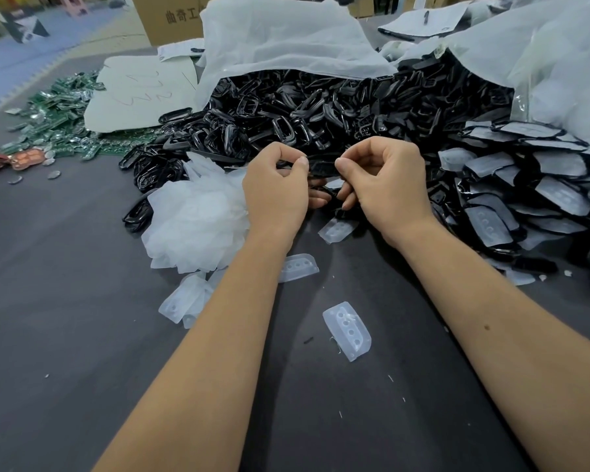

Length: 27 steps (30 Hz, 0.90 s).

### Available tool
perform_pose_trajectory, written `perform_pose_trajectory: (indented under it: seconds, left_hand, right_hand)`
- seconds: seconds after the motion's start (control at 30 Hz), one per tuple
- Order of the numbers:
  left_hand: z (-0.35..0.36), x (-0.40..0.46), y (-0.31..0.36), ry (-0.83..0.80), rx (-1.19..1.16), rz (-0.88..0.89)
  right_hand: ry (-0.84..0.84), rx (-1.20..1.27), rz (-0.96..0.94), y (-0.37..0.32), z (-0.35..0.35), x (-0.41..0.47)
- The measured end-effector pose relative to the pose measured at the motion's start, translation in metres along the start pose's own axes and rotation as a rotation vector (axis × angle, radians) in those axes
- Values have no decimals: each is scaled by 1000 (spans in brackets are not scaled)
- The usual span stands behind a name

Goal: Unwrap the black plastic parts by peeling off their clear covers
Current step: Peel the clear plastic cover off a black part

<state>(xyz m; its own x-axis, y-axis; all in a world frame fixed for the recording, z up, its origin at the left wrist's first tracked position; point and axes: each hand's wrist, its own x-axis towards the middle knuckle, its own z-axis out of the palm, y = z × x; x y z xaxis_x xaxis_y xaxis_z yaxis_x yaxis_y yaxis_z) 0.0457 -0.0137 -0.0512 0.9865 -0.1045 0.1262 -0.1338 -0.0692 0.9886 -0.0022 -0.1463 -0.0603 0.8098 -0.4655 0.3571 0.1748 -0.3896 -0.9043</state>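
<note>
We've got one black plastic part [322,167] pinched between our left hand [276,192] and right hand [385,189], thumbs on top. It sits just above the dark table [65,301], in front of the big black pile [321,110].

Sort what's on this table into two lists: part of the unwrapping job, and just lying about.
Job: black part pinched between left hand and right hand; wrapped parts; unwrapped black pile; peeled covers.

Lying about: green circuit boards; cardboard box.

Even soft overhead light, faint shadows, wide-angle edge bending, sharp centre
</note>
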Motion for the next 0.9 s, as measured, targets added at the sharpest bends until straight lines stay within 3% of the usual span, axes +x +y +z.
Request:
perform_pose_trajectory:
  seconds: [0.27, 0.4, 0.7, 0.9]
  left_hand:
    - [1, -2, -3, -23, 117, 89]
    - [3, -1, -5, -50, 192, 146]
    - [3, -1, -5, -84, 107, 86]
    - [3, -1, -4, -67, 62, 54]
  right_hand:
    - [6, -84, -155, -8, 2, -6]
    - [23, -86, -150, -8, 3, -5]
    - [99, 93, -133, -8, -1, -1]
    - [51, -36, -50, -3, 0, -1]
